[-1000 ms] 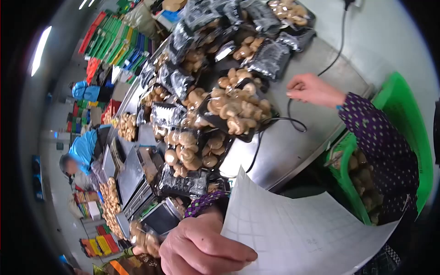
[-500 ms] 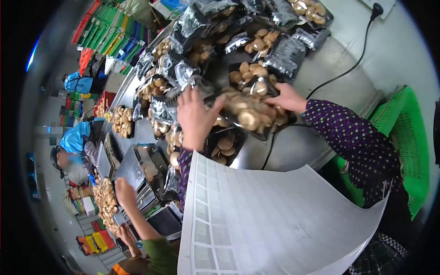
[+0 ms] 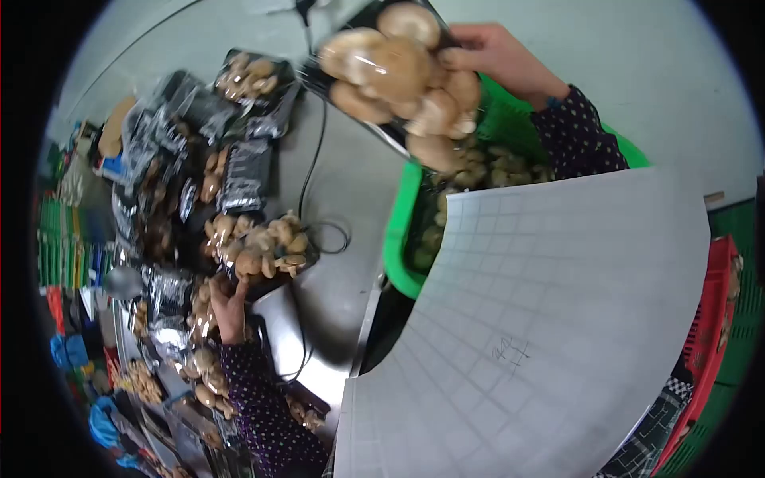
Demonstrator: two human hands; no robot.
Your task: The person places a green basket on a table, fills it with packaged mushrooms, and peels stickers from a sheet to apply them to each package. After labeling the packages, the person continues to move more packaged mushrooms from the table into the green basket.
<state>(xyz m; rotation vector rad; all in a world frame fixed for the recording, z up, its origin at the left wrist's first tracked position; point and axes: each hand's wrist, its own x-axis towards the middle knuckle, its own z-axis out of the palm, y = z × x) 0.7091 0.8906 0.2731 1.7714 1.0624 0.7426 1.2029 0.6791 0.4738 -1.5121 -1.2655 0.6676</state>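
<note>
My right hand [image 3: 502,60] grips the edge of a black tray of mushrooms [image 3: 394,72], wrapped in clear film and raised close to the camera. Below that tray is a green basket [image 3: 398,231] with more mushrooms inside. My left hand [image 3: 229,307] lies among the packed trays on the metal table [image 3: 343,183], its fingers touching the near side of a mushroom pack [image 3: 259,247]; whether it grips anything is unclear. A large white printed sheet [image 3: 518,342] covers the lower part of the view.
Wrapped mushroom packs [image 3: 247,175] are piled along the left of the table. A black cable [image 3: 316,159] runs across the metal. At the right is a red crate [image 3: 709,319]. A person in blue [image 3: 107,422] is at the far left.
The view has swung right, bringing the green basket into view. My right hand has lifted a mushroom tray off the table and over the basket. My left hand is lower, still at the packs.
</note>
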